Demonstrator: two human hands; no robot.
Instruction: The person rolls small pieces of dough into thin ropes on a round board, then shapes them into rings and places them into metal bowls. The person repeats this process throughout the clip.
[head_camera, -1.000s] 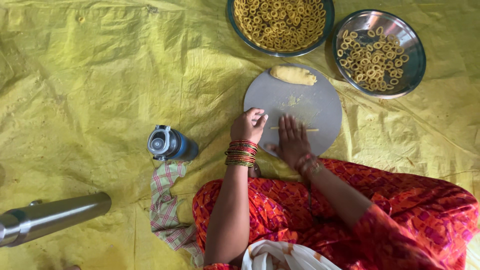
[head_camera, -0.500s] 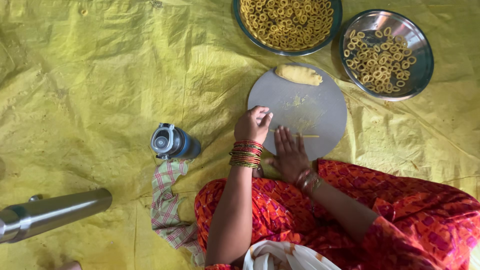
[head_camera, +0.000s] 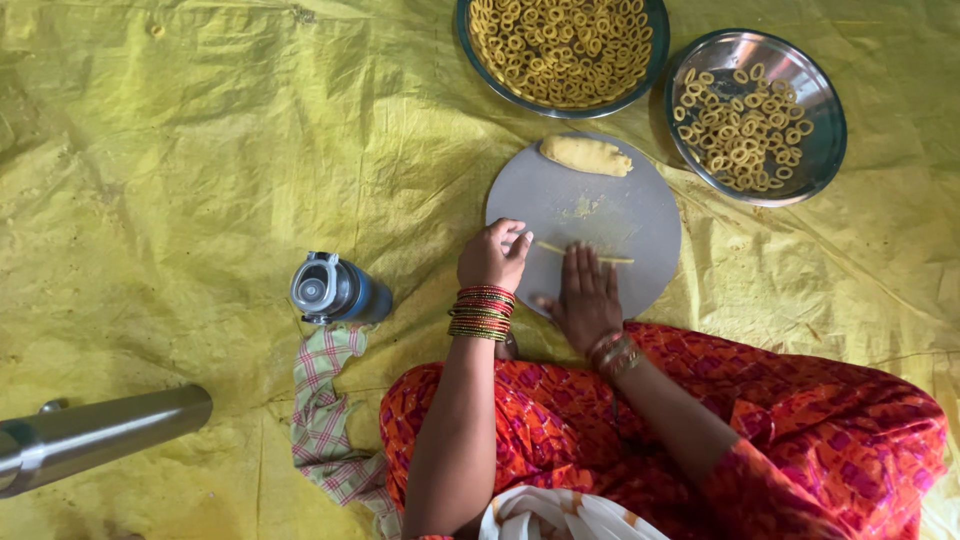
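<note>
A round grey board lies on the yellow sheet in front of me. A thin strand of yellow dough stretches across its near half. My right hand lies flat, palm down, on the strand's middle. My left hand is curled at the board's left edge, its fingertips pinched at the strand's left end. A lump of yellow dough sits at the board's far edge. Both wrists carry bangles.
Two steel plates of small dough rings stand beyond the board, a full one and a sparser one to its right. A blue-grey flask and checked cloth lie left of my knee. A steel cylinder lies at lower left.
My right hand has slid forward over the board and back onto the strand, rolling it thinner and longer. My left hand has stayed at the strand's left end.
</note>
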